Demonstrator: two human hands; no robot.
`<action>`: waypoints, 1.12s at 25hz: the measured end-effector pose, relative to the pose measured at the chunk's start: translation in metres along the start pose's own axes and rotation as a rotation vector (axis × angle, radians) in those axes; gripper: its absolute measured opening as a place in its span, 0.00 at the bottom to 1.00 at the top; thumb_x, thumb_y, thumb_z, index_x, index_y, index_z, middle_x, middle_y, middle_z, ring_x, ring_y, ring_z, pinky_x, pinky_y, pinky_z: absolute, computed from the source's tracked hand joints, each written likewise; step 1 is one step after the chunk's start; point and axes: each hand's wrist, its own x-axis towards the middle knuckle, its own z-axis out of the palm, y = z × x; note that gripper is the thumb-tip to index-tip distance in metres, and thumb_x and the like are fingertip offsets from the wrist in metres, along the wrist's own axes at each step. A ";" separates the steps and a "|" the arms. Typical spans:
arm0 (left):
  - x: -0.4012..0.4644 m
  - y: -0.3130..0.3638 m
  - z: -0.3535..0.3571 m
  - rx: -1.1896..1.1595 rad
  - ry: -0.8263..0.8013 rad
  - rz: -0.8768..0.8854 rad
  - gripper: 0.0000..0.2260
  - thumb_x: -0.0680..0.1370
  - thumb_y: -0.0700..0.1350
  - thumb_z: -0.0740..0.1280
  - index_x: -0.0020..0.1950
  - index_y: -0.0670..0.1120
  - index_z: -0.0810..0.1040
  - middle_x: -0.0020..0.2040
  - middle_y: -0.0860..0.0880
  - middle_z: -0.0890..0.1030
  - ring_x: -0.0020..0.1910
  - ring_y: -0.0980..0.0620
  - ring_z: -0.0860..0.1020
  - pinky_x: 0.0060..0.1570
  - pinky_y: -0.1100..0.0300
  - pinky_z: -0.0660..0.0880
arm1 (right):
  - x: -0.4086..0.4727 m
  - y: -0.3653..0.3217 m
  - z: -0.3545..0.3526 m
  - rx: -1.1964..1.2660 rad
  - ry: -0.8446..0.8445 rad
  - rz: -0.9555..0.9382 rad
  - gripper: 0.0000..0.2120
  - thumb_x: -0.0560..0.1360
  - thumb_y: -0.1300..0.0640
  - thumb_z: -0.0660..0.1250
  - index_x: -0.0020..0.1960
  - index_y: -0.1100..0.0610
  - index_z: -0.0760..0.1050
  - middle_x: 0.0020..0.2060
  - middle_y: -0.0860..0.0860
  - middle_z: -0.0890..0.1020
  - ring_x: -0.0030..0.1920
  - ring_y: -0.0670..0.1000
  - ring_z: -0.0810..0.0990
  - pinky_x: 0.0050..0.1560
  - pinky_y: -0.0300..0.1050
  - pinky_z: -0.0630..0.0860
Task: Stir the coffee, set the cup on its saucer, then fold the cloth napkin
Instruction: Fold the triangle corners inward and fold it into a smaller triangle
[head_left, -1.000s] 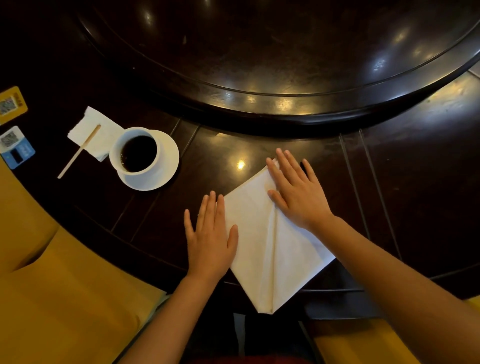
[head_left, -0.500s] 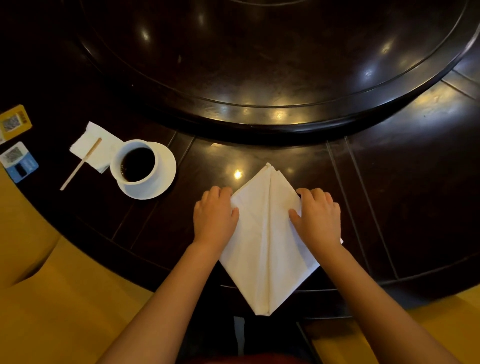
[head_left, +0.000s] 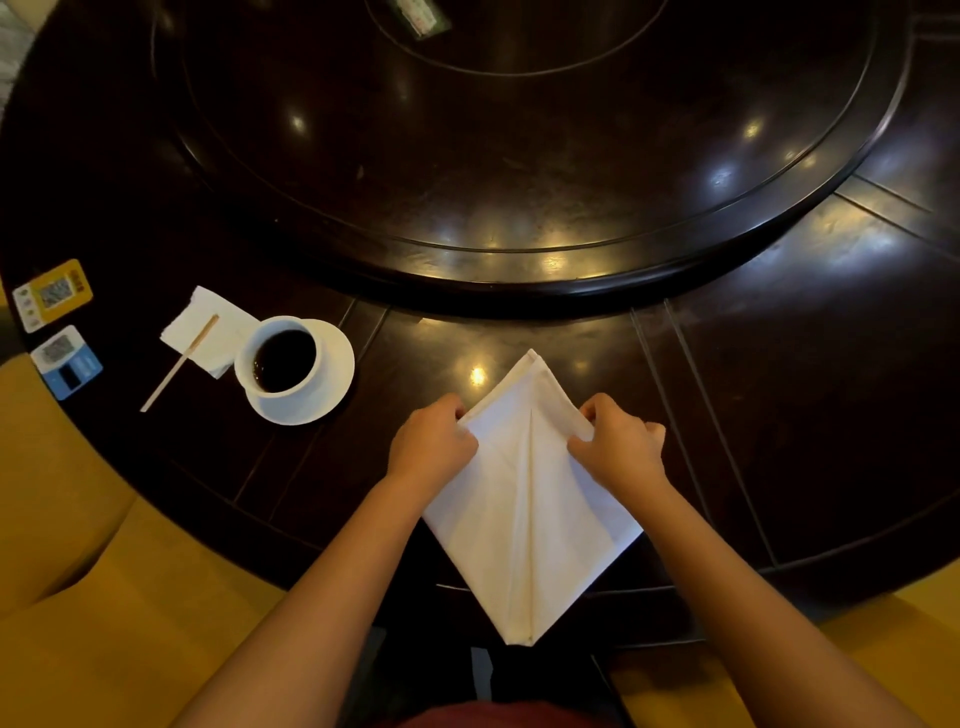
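A white cloth napkin (head_left: 530, 509) lies folded into a kite shape on the dark table, its near point hanging over the table's edge. My left hand (head_left: 434, 441) pinches its upper left edge. My right hand (head_left: 618, 444) pinches its upper right edge. To the left, a white cup (head_left: 283, 358) of black coffee stands on its white saucer (head_left: 332, 387). A wooden stir stick (head_left: 179, 364) rests across a paper napkin (head_left: 208, 332) further left.
A large raised dark turntable (head_left: 519, 156) fills the far half of the dark table (head_left: 779, 389). Two QR code cards (head_left: 52, 293) (head_left: 67, 364) lie at the far left edge. Yellow seats (head_left: 104, 597) flank me on both sides.
Both hands went from lying flat on the napkin to curling closed and pinching its upper side edges. The napkin's flaps now meet along a centre seam.
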 end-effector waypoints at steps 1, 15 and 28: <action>0.001 -0.001 -0.003 -0.050 -0.034 -0.011 0.08 0.75 0.43 0.63 0.53 0.45 0.74 0.45 0.48 0.77 0.41 0.49 0.76 0.32 0.61 0.70 | 0.000 0.002 -0.002 0.056 -0.047 0.023 0.10 0.73 0.56 0.66 0.52 0.53 0.69 0.40 0.46 0.75 0.40 0.49 0.75 0.59 0.49 0.62; -0.014 0.054 -0.106 -0.204 0.595 0.625 0.02 0.72 0.36 0.68 0.43 0.42 0.79 0.41 0.52 0.76 0.42 0.56 0.74 0.42 0.73 0.66 | -0.016 -0.021 -0.127 0.481 0.492 -0.442 0.07 0.68 0.67 0.67 0.42 0.57 0.78 0.36 0.49 0.79 0.38 0.46 0.76 0.41 0.38 0.72; -0.042 -0.028 -0.021 0.060 0.403 0.538 0.22 0.78 0.51 0.55 0.69 0.43 0.68 0.68 0.46 0.72 0.69 0.54 0.65 0.67 0.50 0.62 | -0.063 0.050 -0.034 0.334 0.228 -0.306 0.19 0.72 0.39 0.57 0.59 0.44 0.72 0.60 0.38 0.73 0.64 0.42 0.69 0.64 0.54 0.68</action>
